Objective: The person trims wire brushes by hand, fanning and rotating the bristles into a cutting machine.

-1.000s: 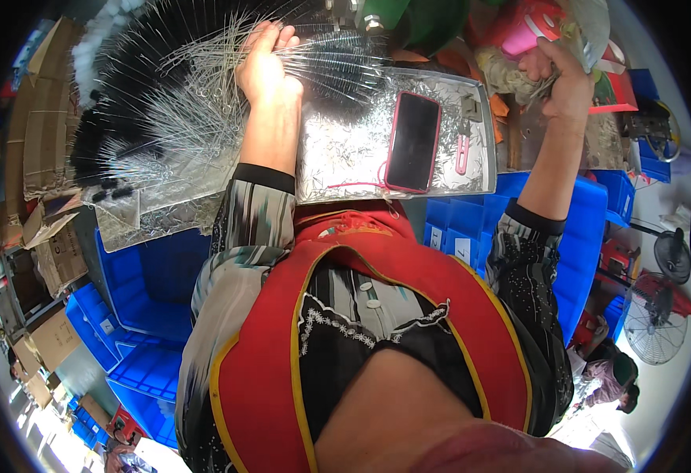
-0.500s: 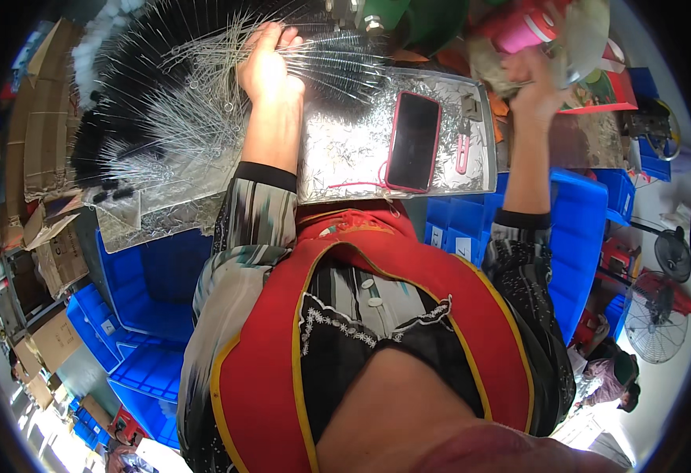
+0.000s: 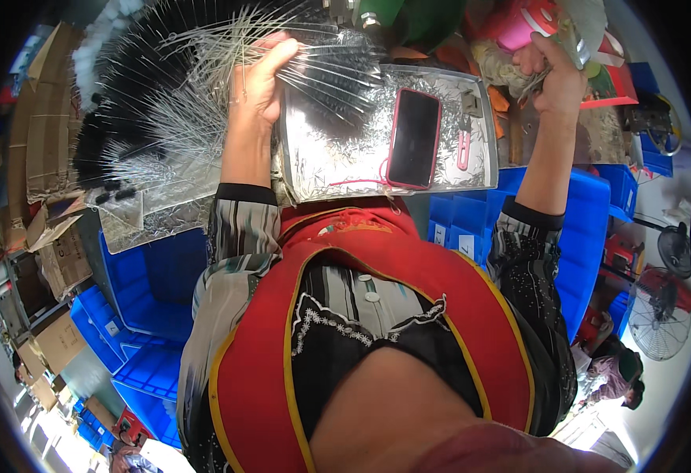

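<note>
while the left hand (image 3: 260,80) clasps fanned wire-stemmed brushes (image 3: 325,69), steadiness matters; the right hand (image 3: 563,85) curls, grip impossible to tell.

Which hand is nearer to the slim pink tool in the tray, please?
The right hand, up and right of the slim pink tool; the left hand is farther off, up and left, beyond the phone.

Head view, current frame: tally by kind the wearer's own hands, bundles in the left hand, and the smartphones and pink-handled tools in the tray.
Bare hands: 2, the left hand and right hand
Wire-stemmed brush bundle: 1
Smartphone: 1
Pink-handled tool: 1
Total: 5
</note>
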